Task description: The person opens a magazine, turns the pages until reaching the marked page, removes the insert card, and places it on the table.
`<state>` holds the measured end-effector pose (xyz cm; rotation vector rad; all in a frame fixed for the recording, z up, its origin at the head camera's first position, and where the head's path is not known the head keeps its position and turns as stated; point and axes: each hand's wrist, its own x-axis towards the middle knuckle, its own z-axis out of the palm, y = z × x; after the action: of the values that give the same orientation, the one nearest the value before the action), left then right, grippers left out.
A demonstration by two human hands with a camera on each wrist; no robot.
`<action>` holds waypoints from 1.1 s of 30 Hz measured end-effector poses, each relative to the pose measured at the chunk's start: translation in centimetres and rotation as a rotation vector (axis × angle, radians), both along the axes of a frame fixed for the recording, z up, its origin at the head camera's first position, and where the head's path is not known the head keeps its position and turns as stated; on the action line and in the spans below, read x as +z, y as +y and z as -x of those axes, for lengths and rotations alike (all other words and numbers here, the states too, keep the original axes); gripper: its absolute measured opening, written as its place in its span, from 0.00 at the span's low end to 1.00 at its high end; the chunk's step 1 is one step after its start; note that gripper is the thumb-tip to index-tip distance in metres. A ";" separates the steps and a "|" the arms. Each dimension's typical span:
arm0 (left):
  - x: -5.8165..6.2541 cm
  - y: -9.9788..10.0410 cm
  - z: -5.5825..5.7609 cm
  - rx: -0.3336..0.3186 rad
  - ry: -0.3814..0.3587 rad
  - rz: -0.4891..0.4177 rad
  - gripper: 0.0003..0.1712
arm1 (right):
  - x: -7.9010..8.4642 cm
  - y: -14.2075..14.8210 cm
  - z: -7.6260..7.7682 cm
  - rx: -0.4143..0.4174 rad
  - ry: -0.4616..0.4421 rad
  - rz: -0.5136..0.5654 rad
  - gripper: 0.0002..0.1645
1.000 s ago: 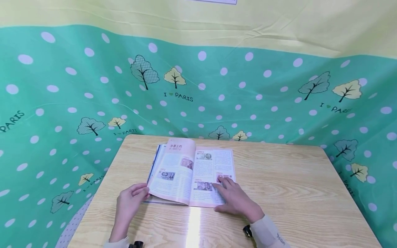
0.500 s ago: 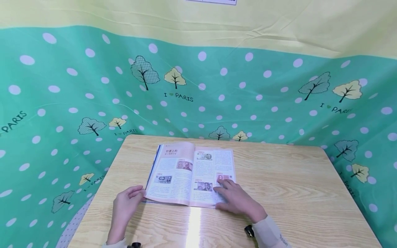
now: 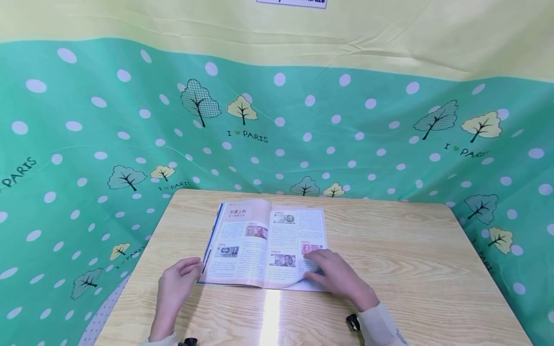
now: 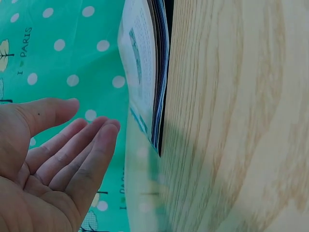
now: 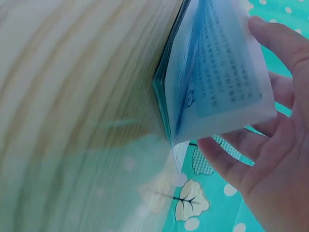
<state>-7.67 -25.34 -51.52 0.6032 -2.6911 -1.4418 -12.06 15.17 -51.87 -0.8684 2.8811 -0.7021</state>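
Observation:
An open magazine (image 3: 246, 257) lies on the table, its pages printed with text and banknote pictures. My left hand (image 3: 176, 281) is at its lower left edge. In the left wrist view its fingers are extended and apart from the magazine, with nothing between thumb and fingers. My right hand (image 3: 339, 276) is at the lower right of the magazine, holding a right-hand page (image 5: 231, 92) whose bottom corner is raised and curved. The right wrist view has the thumb at that page's edge and the other fingers partly behind it.
The wooden table (image 3: 398, 254) extends to the right of the magazine, with a bright light reflection in front of it. A green dotted curtain (image 3: 303, 125) with trees hangs behind and at both sides. Dark wrist devices show at both sleeves.
The left page has settled flatter onto the left side, and my left fingers have come off it. My right hand has shifted slightly right, and the right page's bottom corner has lifted.

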 end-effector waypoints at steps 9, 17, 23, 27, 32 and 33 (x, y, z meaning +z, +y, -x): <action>0.2 1.9 1.0 -0.042 0.046 -0.090 0.20 | -0.1 1.2 0.5 -0.145 0.139 0.053 0.35; 0.0 4.8 2.1 -0.104 0.113 -0.222 0.16 | -0.2 1.2 0.7 -0.369 0.089 0.035 0.40; -0.1 6.8 2.6 -0.165 0.163 -0.286 0.15 | -0.4 0.8 0.6 -0.409 0.050 0.068 0.22; 0.0 7.9 2.9 -0.200 0.178 -0.311 0.15 | -0.7 0.3 0.6 -0.354 0.092 0.091 0.17; 0.3 9.2 3.2 -0.239 0.185 -0.347 0.17 | -0.8 -0.3 0.5 -0.276 0.156 0.132 0.21; 0.3 9.4 3.2 -0.249 0.187 -0.368 0.17 | -0.8 -0.4 0.5 -0.264 0.158 0.138 0.22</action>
<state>-10.87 -15.90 -51.18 0.1298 -2.4402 -1.9681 -12.56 14.82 -52.70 -0.5842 3.1576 -0.9020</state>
